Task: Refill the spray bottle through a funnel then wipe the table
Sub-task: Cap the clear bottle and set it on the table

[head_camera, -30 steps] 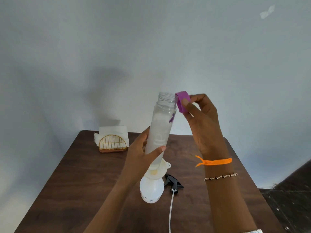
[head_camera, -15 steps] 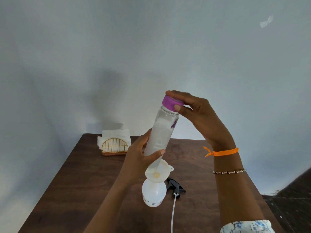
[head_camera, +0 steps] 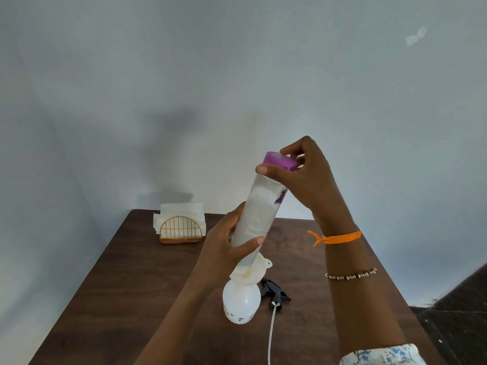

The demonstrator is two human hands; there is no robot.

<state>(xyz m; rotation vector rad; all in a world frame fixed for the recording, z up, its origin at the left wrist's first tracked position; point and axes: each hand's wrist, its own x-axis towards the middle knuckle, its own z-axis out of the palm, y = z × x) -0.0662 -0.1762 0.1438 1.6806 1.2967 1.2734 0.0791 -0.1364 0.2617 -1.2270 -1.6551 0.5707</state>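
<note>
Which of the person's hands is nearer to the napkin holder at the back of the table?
Left. The left hand grips the clear bottle low down, just right of the napkin holder. The right hand grips the purple cap, higher and farther right.

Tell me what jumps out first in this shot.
A tall clear plastic bottle held tilted mid-frame: the left hand grips its body, the right hand pinches its purple cap. Below stands a white spray bottle with a white funnel in its neck, on the dark wooden table.
</note>
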